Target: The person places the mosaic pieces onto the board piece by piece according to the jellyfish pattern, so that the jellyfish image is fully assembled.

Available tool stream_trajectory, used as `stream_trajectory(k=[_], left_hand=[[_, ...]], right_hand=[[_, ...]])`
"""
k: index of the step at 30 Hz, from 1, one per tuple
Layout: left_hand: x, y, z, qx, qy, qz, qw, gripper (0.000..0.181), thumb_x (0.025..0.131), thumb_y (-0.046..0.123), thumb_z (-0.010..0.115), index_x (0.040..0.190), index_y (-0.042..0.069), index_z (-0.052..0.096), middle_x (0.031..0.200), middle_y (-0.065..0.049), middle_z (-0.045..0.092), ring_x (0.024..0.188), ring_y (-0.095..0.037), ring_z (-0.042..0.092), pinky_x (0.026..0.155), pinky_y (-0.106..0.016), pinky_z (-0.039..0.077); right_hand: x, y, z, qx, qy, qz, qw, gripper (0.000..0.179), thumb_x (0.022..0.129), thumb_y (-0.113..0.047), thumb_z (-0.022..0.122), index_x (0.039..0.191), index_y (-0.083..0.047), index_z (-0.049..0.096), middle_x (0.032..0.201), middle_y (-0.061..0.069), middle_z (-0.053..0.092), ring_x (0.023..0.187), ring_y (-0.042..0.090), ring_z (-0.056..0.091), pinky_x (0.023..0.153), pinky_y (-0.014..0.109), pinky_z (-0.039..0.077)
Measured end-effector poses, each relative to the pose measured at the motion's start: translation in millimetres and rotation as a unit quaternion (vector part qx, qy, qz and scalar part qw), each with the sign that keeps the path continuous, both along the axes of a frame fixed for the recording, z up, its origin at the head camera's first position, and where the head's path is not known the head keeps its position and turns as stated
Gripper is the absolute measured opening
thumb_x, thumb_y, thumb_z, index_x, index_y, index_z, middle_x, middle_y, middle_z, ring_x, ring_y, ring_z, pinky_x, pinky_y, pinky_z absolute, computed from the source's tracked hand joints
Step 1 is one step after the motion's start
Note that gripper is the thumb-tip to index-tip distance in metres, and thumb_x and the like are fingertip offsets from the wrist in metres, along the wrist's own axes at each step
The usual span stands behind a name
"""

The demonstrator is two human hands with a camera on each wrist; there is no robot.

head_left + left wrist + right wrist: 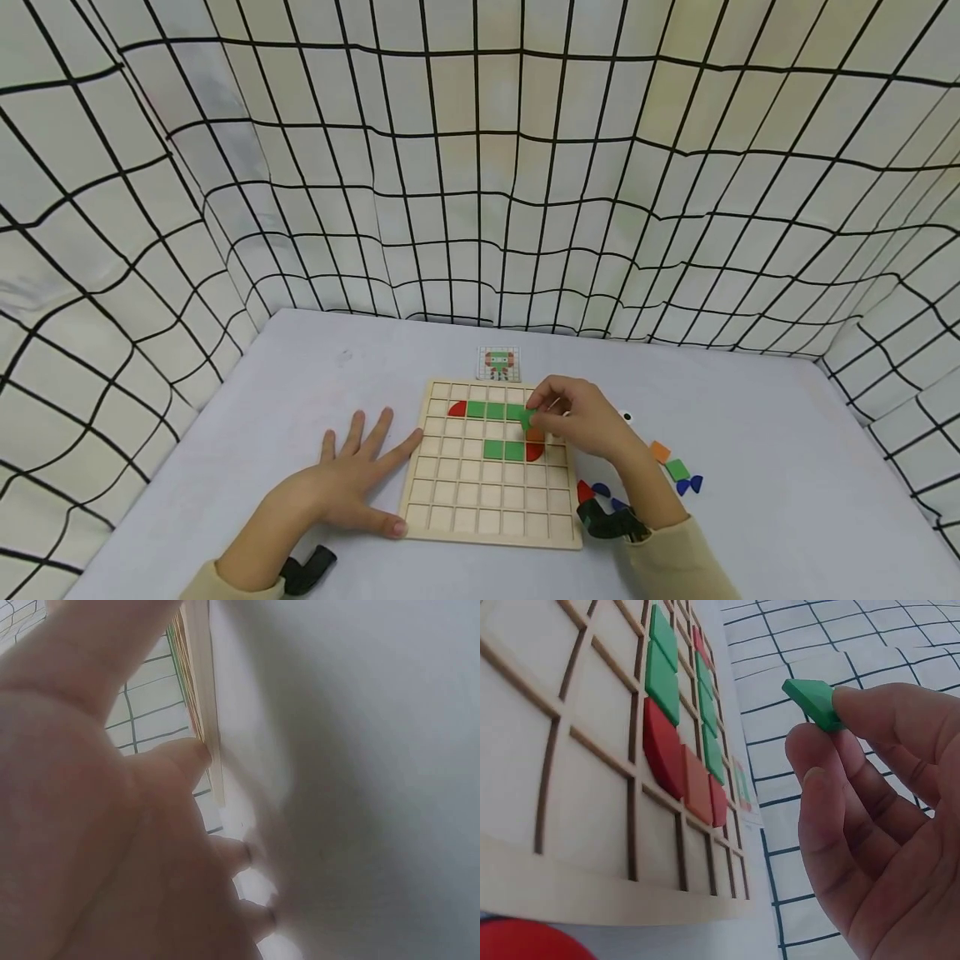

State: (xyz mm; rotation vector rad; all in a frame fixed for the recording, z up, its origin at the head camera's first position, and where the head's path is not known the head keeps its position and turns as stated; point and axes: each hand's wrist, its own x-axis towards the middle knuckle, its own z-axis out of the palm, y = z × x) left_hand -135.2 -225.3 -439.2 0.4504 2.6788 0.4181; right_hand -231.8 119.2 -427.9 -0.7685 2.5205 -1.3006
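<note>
My right hand (588,417) pinches a green square tile (814,702) between thumb and fingers, held above the wooden grid board (453,521). On the board, a red quarter-round tile (457,409) begins a row of green tiles (496,411). Lower down lie two more green tiles (504,450), with a red quarter-round tile (534,452) to their right. The right wrist view shows an orange tile (697,784) between two red ones. Fingers spread, my left hand (341,492) lies on the table; its thumb and index finger touch the board's left edge.
A small pattern card (498,364) lies behind the board. To the right are loose pieces: an orange tile (659,452), a green tile (677,470), several blue pieces (697,483) and a red one (584,492). White walls with black netting (480,167) enclose the table.
</note>
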Motion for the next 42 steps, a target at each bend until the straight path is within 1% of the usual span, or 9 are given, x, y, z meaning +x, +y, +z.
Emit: stream_trajectory(k=[4, 8, 10, 13, 18, 25, 34, 39, 42], left_hand=[[-0.4, 1.2, -0.9, -0.001, 0.002, -0.001, 1.0000, 0.114, 0.068, 0.076, 0.072, 0.160, 0.033, 0.021, 0.166, -0.023, -0.002, 0.146, -0.056, -0.012, 0.105, -0.081, -0.003], [0.2, 2.0, 0.2, -0.008, -0.002, -0.002, 1.0000, 0.114, 0.068, 0.076, 0.072, 0.160, 0.033, 0.020, 0.166, -0.023, -0.003, 0.146, -0.056, -0.011, 0.105, -0.081, -0.003], [0.1, 1.8, 1.3, -0.011, -0.002, -0.002, 0.9999, 0.114, 0.068, 0.075, 0.072, 0.160, 0.033, 0.020, 0.166, -0.023, -0.002, 0.146, -0.057, -0.010, 0.105, -0.081, -0.003], [-1.2, 1.7, 2.5, -0.011, -0.002, -0.001, 0.9999, 0.113, 0.068, 0.074, 0.072, 0.160, 0.033, 0.020, 0.166, -0.023, -0.002, 0.146, -0.056, -0.010, 0.105, -0.081, -0.003], [-2.4, 1.8, 1.8, -0.007, 0.001, -0.002, 1.0000, 0.114, 0.068, 0.074, 0.073, 0.160, 0.031, 0.022, 0.166, -0.024, -0.001, 0.146, -0.057, -0.009, 0.105, -0.081, -0.002], [-2.2, 0.8, 0.3, -0.008, 0.001, 0.001, 1.0000, 0.114, 0.067, 0.075, 0.073, 0.160, 0.031, 0.022, 0.166, -0.024, -0.001, 0.146, -0.057, -0.010, 0.105, -0.082, -0.002], [-2.2, -1.6, -0.7, -0.007, -0.001, 0.000, 1.0000, 0.114, 0.068, 0.075, 0.073, 0.160, 0.032, 0.021, 0.166, -0.023, -0.003, 0.146, -0.056, -0.012, 0.105, -0.081, -0.003], [-0.2, -2.2, -1.4, -0.010, -0.001, 0.001, 1.0000, 0.114, 0.068, 0.076, 0.072, 0.160, 0.032, 0.020, 0.166, -0.023, -0.003, 0.146, -0.056, -0.011, 0.105, -0.081, -0.003], [0.8, -3.2, -0.9, -0.011, -0.002, 0.002, 0.9999, 0.114, 0.068, 0.076, 0.071, 0.160, 0.032, 0.020, 0.166, -0.023, -0.003, 0.146, -0.056, -0.011, 0.105, -0.081, -0.003]], right_hand=[[2.3, 6, 9.8, -0.016, -0.009, -0.032, 0.9993, 0.010, 0.090, -0.015, 0.073, 0.099, -0.016, 0.068, 0.097, -0.001, 0.068, 0.085, 0.019, 0.063, 0.072, 0.035, 0.054], [3.4, 8, 17.9, -0.054, -0.019, -0.060, 0.9965, 0.011, 0.090, -0.014, 0.073, 0.100, -0.016, 0.068, 0.096, 0.002, 0.068, 0.085, 0.026, 0.065, 0.072, 0.038, 0.056], [2.7, 5, 19.6, -0.076, -0.026, -0.052, 0.9954, 0.012, 0.091, -0.014, 0.072, 0.102, -0.014, 0.068, 0.096, 0.005, 0.067, 0.086, 0.033, 0.065, 0.073, 0.042, 0.057], [1.7, -6, 19.5, -0.082, -0.030, -0.034, 0.9956, 0.011, 0.091, -0.014, 0.072, 0.101, -0.013, 0.067, 0.097, 0.005, 0.067, 0.086, 0.034, 0.065, 0.073, 0.044, 0.057], [4.1, -29, 17.6, -0.045, -0.026, -0.008, 0.9986, 0.009, 0.090, -0.013, 0.073, 0.097, -0.015, 0.068, 0.095, 0.000, 0.067, 0.084, 0.021, 0.063, 0.070, 0.035, 0.055], [5.9, -57, 9.6, 0.013, -0.022, 0.035, 0.9991, 0.010, 0.088, -0.011, 0.075, 0.092, -0.017, 0.067, 0.087, -0.005, 0.066, 0.080, 0.015, 0.062, 0.070, 0.031, 0.053], [6.7, -77, -4.3, 0.092, -0.024, 0.027, 0.9951, 0.012, 0.086, -0.013, 0.077, 0.086, -0.021, 0.068, 0.078, -0.008, 0.065, 0.073, 0.012, 0.059, 0.069, 0.031, 0.050], [8.5, -84, -7.0, 0.140, -0.004, 0.019, 0.9900, 0.016, 0.085, -0.017, 0.079, 0.079, -0.024, 0.065, 0.074, -0.010, 0.063, 0.071, 0.011, 0.057, 0.068, 0.031, 0.047], [9.1, -86, -6.9, 0.156, 0.002, 0.018, 0.9877, 0.018, 0.083, -0.018, 0.080, 0.078, -0.025, 0.064, 0.072, -0.010, 0.062, 0.069, 0.011, 0.056, 0.067, 0.031, 0.047]])
